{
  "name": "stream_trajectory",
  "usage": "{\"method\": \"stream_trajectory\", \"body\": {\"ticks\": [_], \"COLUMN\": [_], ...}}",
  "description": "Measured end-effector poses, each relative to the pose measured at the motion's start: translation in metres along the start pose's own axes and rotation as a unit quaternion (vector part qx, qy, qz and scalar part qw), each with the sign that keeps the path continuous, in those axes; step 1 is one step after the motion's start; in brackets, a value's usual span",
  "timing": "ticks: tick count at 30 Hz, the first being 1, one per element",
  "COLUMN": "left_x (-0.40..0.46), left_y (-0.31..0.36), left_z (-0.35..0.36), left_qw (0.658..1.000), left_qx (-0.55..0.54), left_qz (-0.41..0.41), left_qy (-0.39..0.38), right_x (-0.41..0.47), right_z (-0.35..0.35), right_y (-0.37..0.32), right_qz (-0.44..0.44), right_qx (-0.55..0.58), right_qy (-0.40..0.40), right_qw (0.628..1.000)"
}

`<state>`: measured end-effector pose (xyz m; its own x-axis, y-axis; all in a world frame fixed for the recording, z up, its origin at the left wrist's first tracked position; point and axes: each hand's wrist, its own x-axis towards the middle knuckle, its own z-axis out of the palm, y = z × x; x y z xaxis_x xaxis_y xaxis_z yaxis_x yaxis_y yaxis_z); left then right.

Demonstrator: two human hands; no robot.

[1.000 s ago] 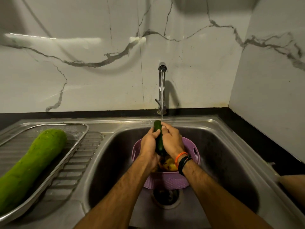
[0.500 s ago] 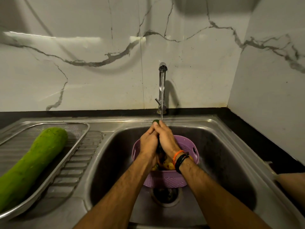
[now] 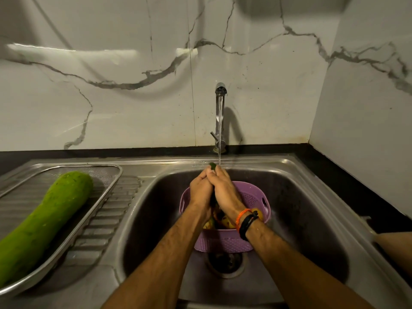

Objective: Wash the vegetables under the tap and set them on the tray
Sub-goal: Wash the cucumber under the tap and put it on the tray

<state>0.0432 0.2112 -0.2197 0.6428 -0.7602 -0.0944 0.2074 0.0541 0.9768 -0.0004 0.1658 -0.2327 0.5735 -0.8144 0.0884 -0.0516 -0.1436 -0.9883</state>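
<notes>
Cucumber (image 3: pixel 212 166): dark green, upright, clasped between left hand (image 3: pixel 200 189) and right hand (image 3: pixel 225 190), both wrapped round it; only rounded tip seen above fingertips, rest hidden. Held over sink (image 3: pixel 307 197), directly above purple basket (image 3: pixel 252 192), tip just left of water stream falling from tap (image 3: pixel 220 112).

Purple basket: oval, perforated plastic, cut-out handles, stood on sink floor beside drain (image 3: pixel 225 262). Held yellowish and dark produce, mostly hidden behind wrists; kinds not made out.

Tray (image 3: pixel 107 192): shallow metal, rounded corners, mesh bottom, set on ribbed draining board at left. Held one long gourd (image 3: pixel 44 219), light green, matte, cylindrical with blunt end, laid diagonally.

Sink: stainless steel, rectangular, wet. Tap: slender chrome, side lever. Wall (image 3: pixel 133 108): glossy white marble with grey veins. Orange and black bands (image 3: pixel 245 221) worn on right wrist.
</notes>
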Motion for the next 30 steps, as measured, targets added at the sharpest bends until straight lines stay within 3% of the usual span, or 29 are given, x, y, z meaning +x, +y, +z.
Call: {"method": "stream_trajectory", "body": {"ticks": [5, 10, 14, 21, 27, 30], "left_x": [-0.004, 0.006, 0.013, 0.013, 0.010, 0.009], "left_y": [-0.002, -0.005, -0.005, -0.002, 0.000, 0.002], "left_z": [0.002, 0.002, -0.011, -0.023, -0.026, -0.035], "left_qw": [0.999, 0.993, 0.997, 0.995, 0.953, 0.930], "left_qx": [0.017, -0.114, -0.070, 0.087, 0.288, 0.345], "left_qz": [0.004, -0.028, -0.028, 0.007, 0.080, 0.118], "left_qy": [-0.039, -0.019, -0.017, -0.040, -0.040, -0.049], "right_x": [0.007, 0.002, 0.012, 0.014, 0.018, 0.016], "right_z": [-0.004, -0.011, -0.022, -0.033, -0.034, -0.040], "right_y": [-0.010, -0.001, 0.000, 0.004, 0.006, 0.009], "right_qz": [0.012, 0.010, 0.037, 0.065, 0.062, 0.087], "right_qx": [0.041, 0.058, 0.138, 0.193, 0.090, 0.076], "right_qy": [0.031, 0.010, 0.059, 0.105, 0.155, 0.133], "right_qw": [0.999, 0.998, 0.988, 0.973, 0.982, 0.984]}}
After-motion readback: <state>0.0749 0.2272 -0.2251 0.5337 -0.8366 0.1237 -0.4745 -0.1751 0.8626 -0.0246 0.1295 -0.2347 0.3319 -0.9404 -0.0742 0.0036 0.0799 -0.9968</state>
